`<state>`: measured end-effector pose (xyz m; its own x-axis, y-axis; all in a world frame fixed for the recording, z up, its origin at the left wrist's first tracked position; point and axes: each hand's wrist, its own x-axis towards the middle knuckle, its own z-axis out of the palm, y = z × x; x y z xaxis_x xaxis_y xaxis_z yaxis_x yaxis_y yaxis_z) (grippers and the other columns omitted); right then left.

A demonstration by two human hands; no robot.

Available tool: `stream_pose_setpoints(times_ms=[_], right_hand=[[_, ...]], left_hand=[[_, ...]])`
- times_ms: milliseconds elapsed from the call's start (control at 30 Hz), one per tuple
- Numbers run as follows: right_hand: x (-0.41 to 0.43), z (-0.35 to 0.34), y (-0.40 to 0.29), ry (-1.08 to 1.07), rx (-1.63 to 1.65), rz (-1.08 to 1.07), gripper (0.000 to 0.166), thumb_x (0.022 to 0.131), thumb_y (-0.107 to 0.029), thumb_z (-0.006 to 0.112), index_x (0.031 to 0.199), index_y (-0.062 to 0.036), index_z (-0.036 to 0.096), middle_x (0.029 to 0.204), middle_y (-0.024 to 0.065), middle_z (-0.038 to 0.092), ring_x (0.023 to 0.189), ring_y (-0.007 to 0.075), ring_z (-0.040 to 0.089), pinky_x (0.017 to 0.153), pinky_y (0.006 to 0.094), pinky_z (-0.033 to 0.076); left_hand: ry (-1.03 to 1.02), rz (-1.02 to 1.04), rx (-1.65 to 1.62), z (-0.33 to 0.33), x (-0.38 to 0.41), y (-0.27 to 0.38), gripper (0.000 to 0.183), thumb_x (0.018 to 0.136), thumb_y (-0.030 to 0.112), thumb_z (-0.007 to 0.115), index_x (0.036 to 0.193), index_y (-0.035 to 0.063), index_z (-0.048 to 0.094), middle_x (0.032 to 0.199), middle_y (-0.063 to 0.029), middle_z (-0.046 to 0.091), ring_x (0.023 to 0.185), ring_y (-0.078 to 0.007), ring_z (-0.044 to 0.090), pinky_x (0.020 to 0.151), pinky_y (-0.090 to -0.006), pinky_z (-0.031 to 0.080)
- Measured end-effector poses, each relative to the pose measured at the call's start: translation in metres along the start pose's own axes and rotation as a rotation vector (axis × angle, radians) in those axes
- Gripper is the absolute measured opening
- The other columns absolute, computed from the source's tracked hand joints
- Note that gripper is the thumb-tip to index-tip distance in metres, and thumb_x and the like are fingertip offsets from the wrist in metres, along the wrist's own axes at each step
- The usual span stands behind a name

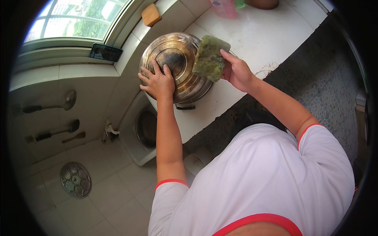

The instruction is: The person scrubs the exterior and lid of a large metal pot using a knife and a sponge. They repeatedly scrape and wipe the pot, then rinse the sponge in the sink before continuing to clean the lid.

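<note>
A round metal pot (189, 88) stands upside down on the white counter, its base stained brown and black. My left hand (161, 81) rests on that base with the fingers spread. In my right hand (236, 69) is a worn green scouring pad (211, 57), gripped at its right edge with the thumb on top. The pad overlaps the pot's right side in view; whether it touches the metal I cannot tell. One dark pot handle (185, 108) sticks out at the near side.
The white counter (260, 38) has a rough front edge. Left of it are a sink (128, 141) and a tap (110, 129). A phone (105, 52) leans by the window, and a yellowish sponge (151, 14) sits on the ledge. A pink bottle (224, 8) is at the back; a ladle (69, 101) hangs left.
</note>
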<state>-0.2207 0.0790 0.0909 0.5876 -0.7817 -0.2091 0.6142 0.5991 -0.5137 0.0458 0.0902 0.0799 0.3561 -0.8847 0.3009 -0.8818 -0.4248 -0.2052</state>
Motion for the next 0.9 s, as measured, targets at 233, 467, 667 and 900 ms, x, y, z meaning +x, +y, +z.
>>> stream_pose_setpoints(times_ms=[233,467,667,900], right_hand=[[0.064,0.006,0.012,0.130,-1.295,-0.497,0.064,0.094,-0.041,0.056,0.145,-0.0086,0.033,0.142,0.0203,0.044,0.134,0.0340,0.039,0.110,0.0475,0.031],[0.076,0.012,0.050,0.073,-2.003,-0.836,0.058,0.089,-0.042,0.059,0.141,-0.0180,0.047,0.147,0.0177,0.039,0.140,0.0417,0.026,0.113,0.0549,0.023],[0.195,0.012,0.024,0.196,-1.851,-0.701,0.050,0.093,-0.033,0.052,0.140,-0.0142,0.047,0.147,0.0162,0.042,0.138,0.0339,0.035,0.115,0.0448,0.026],[0.145,0.027,0.056,-0.296,-1.746,-0.708,0.045,0.095,-0.027,0.050,0.136,-0.0087,0.051,0.142,0.0134,0.049,0.135,0.0260,0.041,0.116,0.0441,0.025]], left_hand=[[0.028,0.007,0.007,-0.007,0.000,0.005,0.057,0.096,0.052,0.037,0.146,0.0237,0.041,0.151,-0.0246,0.031,0.139,-0.0451,0.025,0.102,-0.0668,0.025],[0.069,0.037,0.053,-0.021,-0.009,0.013,0.057,0.095,0.051,0.040,0.145,0.0225,0.041,0.150,-0.0250,0.031,0.139,-0.0453,0.025,0.101,-0.0671,0.026],[0.059,0.010,0.093,-0.021,-0.007,0.018,0.058,0.096,0.051,0.040,0.147,0.0225,0.038,0.150,-0.0263,0.030,0.139,-0.0457,0.025,0.100,-0.0685,0.027],[0.024,-0.064,0.033,-0.007,-0.002,0.007,0.056,0.096,0.046,0.043,0.145,0.0199,0.041,0.149,-0.0288,0.030,0.138,-0.0486,0.024,0.100,-0.0711,0.023]])
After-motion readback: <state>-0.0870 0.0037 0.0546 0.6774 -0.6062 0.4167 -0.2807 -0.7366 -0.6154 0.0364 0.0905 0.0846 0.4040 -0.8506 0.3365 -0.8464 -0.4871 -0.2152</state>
